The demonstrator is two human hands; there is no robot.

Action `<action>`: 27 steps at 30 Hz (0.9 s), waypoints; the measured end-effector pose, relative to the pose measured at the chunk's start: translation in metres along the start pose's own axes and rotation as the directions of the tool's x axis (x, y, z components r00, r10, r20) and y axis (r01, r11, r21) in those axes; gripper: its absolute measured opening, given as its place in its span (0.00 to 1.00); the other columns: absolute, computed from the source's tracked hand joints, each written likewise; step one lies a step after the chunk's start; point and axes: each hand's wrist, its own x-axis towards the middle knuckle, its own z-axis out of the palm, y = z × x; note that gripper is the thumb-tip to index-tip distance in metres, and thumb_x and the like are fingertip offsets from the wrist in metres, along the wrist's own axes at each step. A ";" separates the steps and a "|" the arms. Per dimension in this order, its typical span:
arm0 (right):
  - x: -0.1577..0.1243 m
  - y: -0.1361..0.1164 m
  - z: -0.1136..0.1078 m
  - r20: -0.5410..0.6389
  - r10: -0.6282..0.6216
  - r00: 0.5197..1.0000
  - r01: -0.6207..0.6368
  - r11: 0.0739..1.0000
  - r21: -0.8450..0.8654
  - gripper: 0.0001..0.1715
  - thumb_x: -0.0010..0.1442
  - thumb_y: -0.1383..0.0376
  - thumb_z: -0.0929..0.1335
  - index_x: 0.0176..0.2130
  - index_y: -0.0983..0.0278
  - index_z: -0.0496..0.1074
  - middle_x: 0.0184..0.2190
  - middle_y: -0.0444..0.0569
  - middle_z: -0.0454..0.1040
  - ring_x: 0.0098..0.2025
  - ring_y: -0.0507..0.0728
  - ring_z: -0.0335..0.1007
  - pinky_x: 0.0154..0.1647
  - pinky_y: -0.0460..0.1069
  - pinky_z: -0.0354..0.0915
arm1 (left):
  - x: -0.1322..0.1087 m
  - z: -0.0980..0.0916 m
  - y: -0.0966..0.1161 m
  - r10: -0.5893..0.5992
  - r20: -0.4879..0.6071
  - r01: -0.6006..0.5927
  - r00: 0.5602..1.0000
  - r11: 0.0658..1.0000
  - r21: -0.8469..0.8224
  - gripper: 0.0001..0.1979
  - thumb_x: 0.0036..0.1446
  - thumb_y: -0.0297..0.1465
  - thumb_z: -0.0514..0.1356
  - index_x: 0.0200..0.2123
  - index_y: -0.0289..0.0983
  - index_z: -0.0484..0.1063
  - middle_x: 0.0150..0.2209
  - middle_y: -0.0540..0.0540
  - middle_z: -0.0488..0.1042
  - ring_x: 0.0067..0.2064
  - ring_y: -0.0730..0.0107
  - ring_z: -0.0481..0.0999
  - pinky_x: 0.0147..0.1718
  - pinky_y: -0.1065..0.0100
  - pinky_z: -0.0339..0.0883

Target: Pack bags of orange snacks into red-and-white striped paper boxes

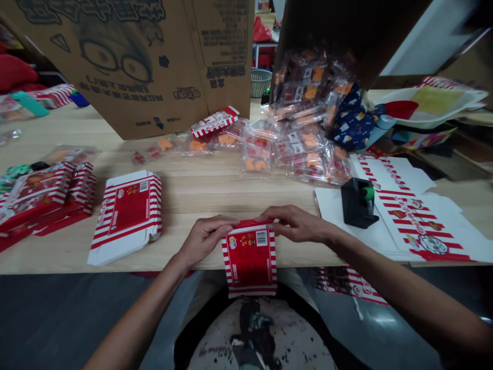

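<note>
Both of my hands grip the far end of a red-and-white striped cardboard box (249,259), which overhangs the table's front edge toward my body. My left hand (206,237) pinches its far left corner between thumb and fingers. At the far right corner, my right hand (295,223) has its fingers bent over the edge. A barcode and small printed pictures show on the box's red face. To the left lies another striped box (129,208) with white flaps. Flat printed box blanks (416,216) are stacked on the right, with a black tape dispenser (359,203) on them.
Clear plastic packets (304,139) with orange and red pieces are heaped at the back. Filled striped boxes (46,192) stand at far left. Large brown cartons (154,61) rise behind. A dark blue patterned cloth (352,121) and a white tray (431,110) sit back right.
</note>
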 end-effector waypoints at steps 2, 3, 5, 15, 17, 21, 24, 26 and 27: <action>-0.007 0.004 0.010 -0.043 -0.079 0.996 0.078 0.996 -0.036 0.20 0.66 0.69 0.63 0.55 0.62 0.74 0.44 0.53 0.77 0.42 0.56 0.73 0.42 0.51 0.66 | -0.006 0.000 -0.005 0.080 -0.017 -0.079 0.997 0.996 0.026 0.12 0.64 0.37 0.63 0.47 0.40 0.82 0.45 0.42 0.83 0.45 0.65 0.82 0.44 0.66 0.73; -0.010 0.005 0.016 -0.083 -0.100 0.991 0.098 0.995 -0.036 0.21 0.65 0.71 0.63 0.55 0.61 0.74 0.44 0.53 0.76 0.42 0.56 0.73 0.42 0.51 0.66 | -0.007 0.002 -0.005 0.091 -0.033 -0.090 0.995 0.995 0.032 0.12 0.62 0.37 0.65 0.46 0.40 0.82 0.43 0.43 0.83 0.43 0.65 0.82 0.43 0.67 0.74; -0.010 0.002 0.027 -0.184 -0.101 0.978 0.104 0.995 0.006 0.21 0.64 0.73 0.63 0.53 0.61 0.74 0.42 0.52 0.77 0.42 0.56 0.73 0.41 0.51 0.67 | -0.004 0.008 0.002 0.076 -0.062 -0.073 0.995 0.997 0.038 0.12 0.57 0.36 0.69 0.43 0.39 0.82 0.40 0.44 0.83 0.40 0.66 0.82 0.40 0.68 0.74; -0.069 -0.026 -0.044 -0.795 0.190 0.577 -0.274 0.961 0.030 0.22 0.61 0.73 0.64 0.54 0.61 0.72 0.56 0.54 0.73 0.45 0.55 0.76 0.43 0.50 0.72 | 0.041 -0.016 0.092 0.542 -0.228 -0.304 0.809 0.718 0.626 0.15 0.61 0.39 0.64 0.52 0.59 0.77 0.49 0.58 0.81 0.43 0.60 0.80 0.40 0.57 0.74; -0.105 -0.005 -0.069 -0.874 0.417 0.251 -0.599 0.776 0.198 0.19 0.60 0.74 0.65 0.49 0.64 0.74 0.54 0.56 0.74 0.46 0.57 0.76 0.42 0.50 0.72 | 0.057 -0.013 0.082 0.603 -0.163 -0.376 0.781 0.662 0.648 0.16 0.63 0.39 0.62 0.54 0.58 0.76 0.49 0.57 0.81 0.42 0.61 0.81 0.39 0.58 0.75; -0.152 0.038 -0.084 -0.709 0.704 -0.044 -0.673 0.504 0.542 0.07 0.61 0.70 0.67 0.41 0.68 0.73 0.37 0.56 0.78 0.32 0.57 0.79 0.24 0.46 0.67 | 0.085 0.012 0.051 0.690 -0.024 -0.530 0.723 0.576 0.622 0.13 0.65 0.31 0.62 0.51 0.48 0.78 0.44 0.51 0.82 0.40 0.66 0.83 0.39 0.65 0.76; -0.157 0.053 -0.078 -0.600 0.800 -0.029 -0.592 0.469 0.655 0.06 0.63 0.67 0.66 0.35 0.67 0.71 0.26 0.47 0.73 0.20 0.54 0.74 0.15 0.43 0.59 | 0.093 0.021 0.042 0.700 -0.027 -0.522 0.713 0.557 0.646 0.12 0.63 0.30 0.64 0.50 0.44 0.78 0.45 0.48 0.81 0.41 0.65 0.83 0.41 0.65 0.77; -0.155 0.054 -0.076 -0.558 0.830 -0.004 -0.515 0.476 0.713 0.06 0.64 0.67 0.66 0.34 0.66 0.70 0.26 0.45 0.72 0.21 0.53 0.75 0.15 0.42 0.61 | 0.094 0.021 0.043 0.700 -0.009 -0.524 0.714 0.543 0.656 0.11 0.63 0.29 0.63 0.49 0.43 0.78 0.45 0.47 0.81 0.41 0.64 0.83 0.42 0.64 0.77; -0.154 0.053 -0.076 -0.551 0.835 0.009 -0.472 0.490 0.733 0.06 0.64 0.67 0.66 0.34 0.66 0.69 0.26 0.44 0.73 0.22 0.53 0.76 0.18 0.43 0.65 | 0.094 0.020 0.044 0.697 -0.009 -0.521 0.717 0.544 0.657 0.11 0.63 0.28 0.63 0.49 0.43 0.78 0.45 0.46 0.81 0.41 0.64 0.83 0.43 0.64 0.77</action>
